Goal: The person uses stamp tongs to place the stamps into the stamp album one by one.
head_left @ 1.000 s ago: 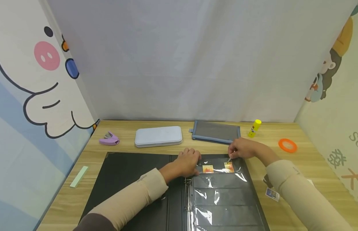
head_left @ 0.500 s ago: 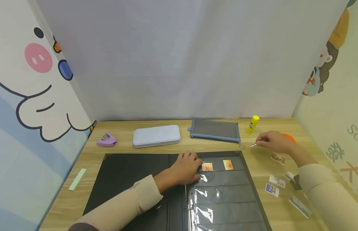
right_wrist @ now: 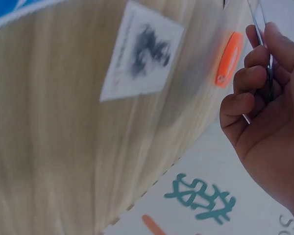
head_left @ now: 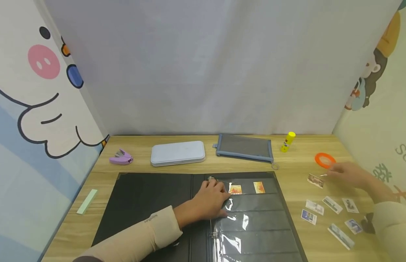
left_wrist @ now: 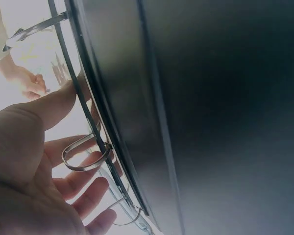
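An open black ring binder (head_left: 153,203) lies on the table, with a clear pocket page (head_left: 255,222) on its right side. Two orange stamps (head_left: 259,187) sit in the top pocket. My left hand (head_left: 210,200) rests on the page's inner edge by the metal rings (left_wrist: 85,152), fingers loosely extended. Tweezers (right_wrist: 263,44) are pinched in my right hand (right_wrist: 269,93). In the head view my right hand (head_left: 348,178) is at the table's right, the tweezer tips right at a brown stamp (head_left: 315,181).
Several loose stamps (head_left: 333,204) lie right of the binder. An orange ring (head_left: 325,160) lies beyond my right hand. Along the back are a glue stick (head_left: 288,142), mesh pouch (head_left: 244,147), pale case (head_left: 178,153) and purple hole punch (head_left: 121,157). A green strip (head_left: 87,201) is at left.
My right hand has moved from the top pocket rightward with the tweezers, over to the loose stamps. My left hand has shifted slightly toward me along the page edge.
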A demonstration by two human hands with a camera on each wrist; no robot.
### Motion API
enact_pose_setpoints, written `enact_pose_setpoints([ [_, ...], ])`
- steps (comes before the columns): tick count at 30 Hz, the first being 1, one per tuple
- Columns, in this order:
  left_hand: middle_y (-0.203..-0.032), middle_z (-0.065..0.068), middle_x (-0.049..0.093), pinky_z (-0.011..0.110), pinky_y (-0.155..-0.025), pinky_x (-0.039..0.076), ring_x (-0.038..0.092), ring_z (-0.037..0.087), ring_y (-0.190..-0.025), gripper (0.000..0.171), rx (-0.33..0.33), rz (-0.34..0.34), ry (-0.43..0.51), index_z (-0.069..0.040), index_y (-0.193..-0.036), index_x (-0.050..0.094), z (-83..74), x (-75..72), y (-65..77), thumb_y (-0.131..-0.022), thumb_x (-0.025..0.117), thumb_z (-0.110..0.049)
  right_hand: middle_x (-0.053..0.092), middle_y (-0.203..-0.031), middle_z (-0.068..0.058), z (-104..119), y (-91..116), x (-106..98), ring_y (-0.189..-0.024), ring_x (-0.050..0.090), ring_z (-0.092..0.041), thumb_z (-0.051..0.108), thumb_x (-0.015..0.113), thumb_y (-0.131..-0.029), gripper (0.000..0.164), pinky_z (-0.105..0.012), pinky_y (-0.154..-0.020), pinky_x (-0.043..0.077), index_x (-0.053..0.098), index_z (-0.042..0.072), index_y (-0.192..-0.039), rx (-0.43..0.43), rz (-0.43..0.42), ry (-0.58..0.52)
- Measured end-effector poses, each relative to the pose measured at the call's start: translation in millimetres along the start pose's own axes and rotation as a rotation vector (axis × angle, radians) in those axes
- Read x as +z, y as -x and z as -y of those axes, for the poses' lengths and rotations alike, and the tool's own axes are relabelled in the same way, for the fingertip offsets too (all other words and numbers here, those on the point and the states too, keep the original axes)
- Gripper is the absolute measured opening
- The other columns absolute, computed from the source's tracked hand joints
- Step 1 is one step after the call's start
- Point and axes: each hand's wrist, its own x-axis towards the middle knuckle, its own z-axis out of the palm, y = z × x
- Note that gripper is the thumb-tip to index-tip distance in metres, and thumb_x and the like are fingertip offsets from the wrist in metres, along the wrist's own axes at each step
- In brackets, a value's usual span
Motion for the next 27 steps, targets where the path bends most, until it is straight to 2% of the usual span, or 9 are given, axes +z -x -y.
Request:
enact_pose_setpoints([
  [3,-0.120,-0.006,0.056,0.044,-0.096,0.036,0.046,0.020,-0.115,0.056,-0.007,-0.012,0.013,-0.031,-0.130,0.058,-0.7,-0.1,-0.6,-0.080,0.067,-0.057,0.072,-0.097,-0.006,-7,4,-1,-0.085,0.060,-0.005,0.022,0.056,-0.096,0.016,-0.039,-0.076,0.048,0.070,0.014,-0.094,0.015,-0.019,0.012],
  [5,-0.119,-0.006,0.057,0.043,-0.096,0.036,0.046,0.019,-0.114,0.056,-0.014,-0.019,0.028,-0.031,-0.129,0.059,-0.7,-0.3,-1.1,-0.079,0.069,-0.056,0.072,-0.098,-0.008,-8,7,0,-0.087,0.059,-0.006,0.022,0.055,-0.096,0.017,-0.043,-0.077,0.048,0.069,0.013,-0.095,0.033,-0.008,-0.010],
  [6,-0.118,-0.005,0.057,0.043,-0.095,0.037,0.046,0.019,-0.113,0.056,-0.017,-0.021,0.037,-0.030,-0.128,0.060,-0.8,-0.1,-1.6,-0.078,0.070,-0.055,0.071,-0.099,-0.009,-7,8,0,-0.087,0.060,-0.008,0.022,0.055,-0.096,0.017,-0.043,-0.077,0.048,0.069,0.012,-0.096,0.042,-0.003,-0.014],
  [10,-0.117,-0.004,0.058,0.041,-0.092,0.037,0.047,0.019,-0.112,0.056,-0.026,-0.016,0.087,-0.027,-0.123,0.061,-1.4,-0.5,-3.5,-0.075,0.074,-0.053,0.068,-0.107,-0.023,-3,12,4,-0.097,0.063,-0.040,0.023,0.055,-0.096,0.024,-0.058,-0.081,0.045,0.068,0.004,-0.102,0.081,0.030,-0.045],
  [12,-0.117,-0.004,0.058,0.040,-0.090,0.037,0.047,0.019,-0.111,0.055,-0.030,-0.008,0.111,-0.026,-0.120,0.061,-1.8,-0.3,-5.0,-0.074,0.076,-0.052,0.068,-0.108,-0.023,-1,13,7,-0.100,0.061,-0.044,0.025,0.054,-0.096,0.026,-0.059,-0.082,0.045,0.069,0.005,-0.102,0.096,0.041,-0.041],
  [14,-0.116,-0.004,0.058,0.039,-0.089,0.036,0.047,0.018,-0.110,0.054,-0.037,0.002,0.135,-0.027,-0.119,0.061,-1.6,0.3,-6.2,-0.073,0.077,-0.051,0.069,-0.106,-0.020,1,12,10,-0.097,0.063,-0.039,0.027,0.054,-0.096,0.025,-0.055,-0.081,0.045,0.069,0.008,-0.100,0.103,0.049,-0.038],
  [19,-0.116,-0.003,0.059,0.040,-0.090,0.037,0.048,0.019,-0.113,0.054,-0.053,0.009,0.182,-0.025,-0.115,0.059,-1.2,1.7,-9.1,-0.071,0.080,-0.047,0.069,-0.094,0.001,4,9,12,-0.086,0.058,-0.009,0.029,0.054,-0.096,0.019,-0.039,-0.077,0.044,0.069,0.019,-0.090,0.092,0.071,-0.043],
  [23,-0.118,-0.001,0.058,0.041,-0.092,0.037,0.047,0.020,-0.114,0.058,-0.065,0.024,0.206,-0.023,-0.116,0.056,-1.1,0.9,-11.3,-0.070,0.082,-0.046,0.069,-0.094,-0.002,7,7,12,-0.087,0.060,-0.016,0.027,0.053,-0.097,0.021,-0.044,-0.078,0.046,0.069,0.014,-0.094,0.060,0.075,-0.055],
  [27,-0.119,0.000,0.058,0.040,-0.092,0.036,0.046,0.020,-0.114,0.061,-0.066,0.039,0.213,-0.022,-0.119,0.057,-0.7,0.2,-12.3,-0.069,0.082,-0.046,0.068,-0.090,-0.002,12,5,9,-0.081,0.059,-0.011,0.026,0.052,-0.098,0.023,-0.036,-0.073,0.047,0.068,0.011,-0.094,0.051,0.061,-0.052],
])
